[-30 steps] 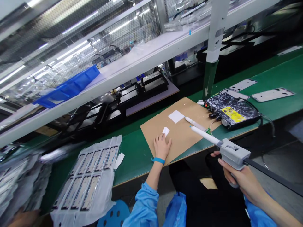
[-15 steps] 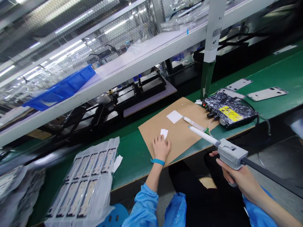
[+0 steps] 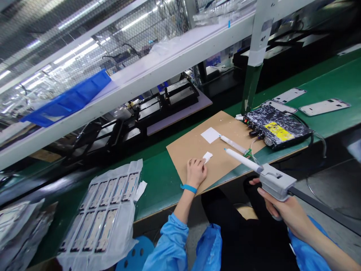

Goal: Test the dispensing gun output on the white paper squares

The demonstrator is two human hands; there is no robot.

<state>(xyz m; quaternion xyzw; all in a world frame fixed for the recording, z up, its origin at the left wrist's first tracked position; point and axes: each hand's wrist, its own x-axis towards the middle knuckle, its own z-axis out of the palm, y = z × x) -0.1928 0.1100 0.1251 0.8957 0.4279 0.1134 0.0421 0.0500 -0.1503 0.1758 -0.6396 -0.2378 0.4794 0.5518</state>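
My left hand [image 3: 196, 172] rests on the flat brown cardboard work mat [image 3: 225, 128], fingers curled together, their tips pinning the near edge of a small white paper slip [image 3: 208, 156] that lies on the mat just at one o'clock of the knuckles. My right hand [image 3: 284, 214] is wrapped around the grip of a grey pistol-style dispensing gun with a long white nozzle [image 3: 262, 173], one finger lying along its underside; the nozzle points to ten o'clock, its blue tip hanging above the mat, a little to three o'clock of the slip and apart from it.

To do this well, I judge the slip must stay flat under my fingertips, with those fingers clear of the spot the tip will reach. I would bring the nozzle in low and slow, then squeeze gently.

A second white syringe [image 3: 232, 144] and a white paper square [image 3: 210, 134] lie at twelve o'clock. The speckled black control box with a yellow label [image 3: 278, 126] sits at two o'clock, so its cables call for care.
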